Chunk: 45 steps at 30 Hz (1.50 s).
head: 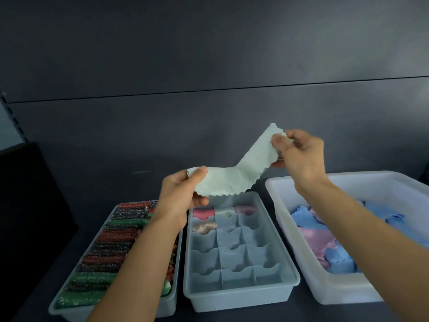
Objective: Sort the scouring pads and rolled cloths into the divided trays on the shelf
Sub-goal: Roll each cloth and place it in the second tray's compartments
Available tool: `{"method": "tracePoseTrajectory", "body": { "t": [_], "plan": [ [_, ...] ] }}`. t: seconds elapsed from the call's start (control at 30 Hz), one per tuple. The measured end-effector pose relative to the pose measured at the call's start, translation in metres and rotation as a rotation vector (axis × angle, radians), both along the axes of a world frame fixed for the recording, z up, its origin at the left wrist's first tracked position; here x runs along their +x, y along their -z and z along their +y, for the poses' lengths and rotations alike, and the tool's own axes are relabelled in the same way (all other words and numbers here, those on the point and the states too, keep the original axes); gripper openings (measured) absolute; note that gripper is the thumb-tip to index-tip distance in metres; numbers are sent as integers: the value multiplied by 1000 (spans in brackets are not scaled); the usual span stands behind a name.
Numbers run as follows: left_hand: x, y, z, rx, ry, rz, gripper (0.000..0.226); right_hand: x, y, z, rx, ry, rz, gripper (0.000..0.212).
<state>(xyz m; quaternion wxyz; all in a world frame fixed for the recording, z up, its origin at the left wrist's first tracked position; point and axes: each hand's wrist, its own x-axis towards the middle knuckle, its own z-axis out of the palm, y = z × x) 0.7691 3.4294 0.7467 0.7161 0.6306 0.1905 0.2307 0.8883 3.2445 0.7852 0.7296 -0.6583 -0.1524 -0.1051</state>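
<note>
Dark shelf surface (255,316) runs along the bottom of the view, and three containers sit on it side by side. On the left, a pale tray (53,310) is packed with glittery scouring pads (109,238) in red, green and dark tones, lying in rows from its near end to its far end. In the middle stands a grey-blue divided tray (236,296); its nearer compartments hold nothing, while the far ones hold a pink rolled cloth (203,213), a beige rolled cloth (205,226) just in front of it, a pale rolled cloth (225,212) and a mauve rolled cloth (246,209). To the right, a white bin (325,289) holds loose blue and pink cloths (325,240) in a heap. Above the far end of the divided tray, both hands hold a pale green cloth (234,180) in the air: the left hand (181,196) grips its lower end with thumb on top, and the right hand (299,154) pinches its raised upper end, so the cloth slopes up to the right. Behind them rises a dark grey back panel (209,54).
</note>
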Motion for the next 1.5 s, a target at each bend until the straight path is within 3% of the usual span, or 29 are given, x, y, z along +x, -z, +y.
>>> {"method": "tracePoseTrajectory", "body": {
  "t": [0.2,0.3,0.4,0.47,0.53,0.6,0.7,0.77,0.83,0.97,1.13,1.23,1.3,1.5],
  "plan": [
    [10,-23,-28,26,150,-57,24,-41,10,23,-294,-141,-293,11],
    [11,-25,-34,-54,187,-90,47,-52,12,23,-289,-266,-297,11],
    [8,-24,-34,-181,238,-98,63,-52,14,20,-378,-351,-272,25],
    [5,-21,-35,-83,192,-95,58,-49,15,21,-427,-287,-300,22],
    [4,-12,-33,178,39,-103,42,-44,13,21,-335,-250,-246,10],
    [2,-1,-28,298,-40,-140,37,-40,8,20,-204,-281,-120,3],
    [1,14,-27,209,255,-117,58,-38,1,18,-76,-382,33,6],
    [0,18,-35,147,381,-117,37,-37,-3,19,-44,-421,78,13],
    [-3,21,-44,167,369,-91,18,-34,-3,19,-42,-407,91,15],
    [-1,32,-43,216,460,-62,40,-32,5,15,-70,-379,100,12],
    [4,19,-41,186,303,-171,23,-32,16,10,-51,-539,169,11],
    [5,20,-45,115,232,-232,21,-31,34,4,75,-690,276,60],
    [5,21,-47,63,188,-243,17,-36,46,3,59,-736,313,71],
    [4,23,-42,71,222,-224,10,-36,53,8,94,-640,281,27]
  ]
}}
